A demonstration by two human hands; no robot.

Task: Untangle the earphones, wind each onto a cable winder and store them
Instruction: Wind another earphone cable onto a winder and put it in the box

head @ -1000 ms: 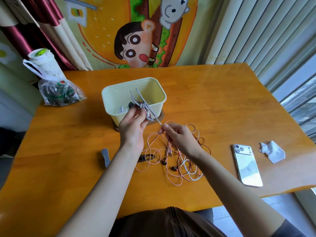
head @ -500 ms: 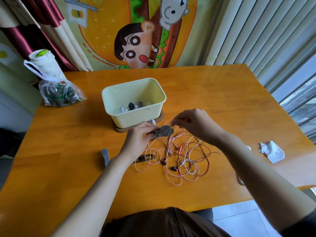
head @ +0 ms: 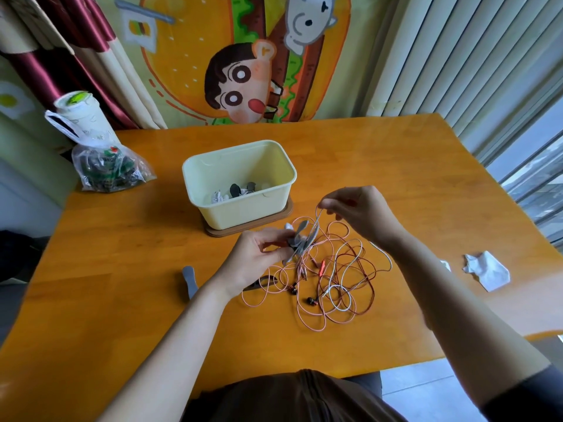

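The left hand [head: 256, 257] is curled around a grey cable winder [head: 300, 239], gripping it between thumb and fingers just above the counter [head: 122, 300]. A white cable [head: 317, 219] rises from the winder to the right hand [head: 362, 213], which is raised a little higher and to the right. That hand pinches the cable between thumb and forefinger, with the other fingers loosely bent.

Below and between both hands, a tangle of pink, red and white earphones [head: 335, 287] lies spread on the counter, with its dark earbuds towards the person. Just beyond the left hand stands a cream storage box [head: 243, 211] on a brown base, with a few wound earphones [head: 234, 191] in it. A second grey winder [head: 189, 280] lies flat beside the left wrist on its outer side. A crumpled white tissue [head: 487, 271] lies well out past the right forearm. A clear plastic bag [head: 106, 169] sits far beyond the left hand, near the counter's edge.
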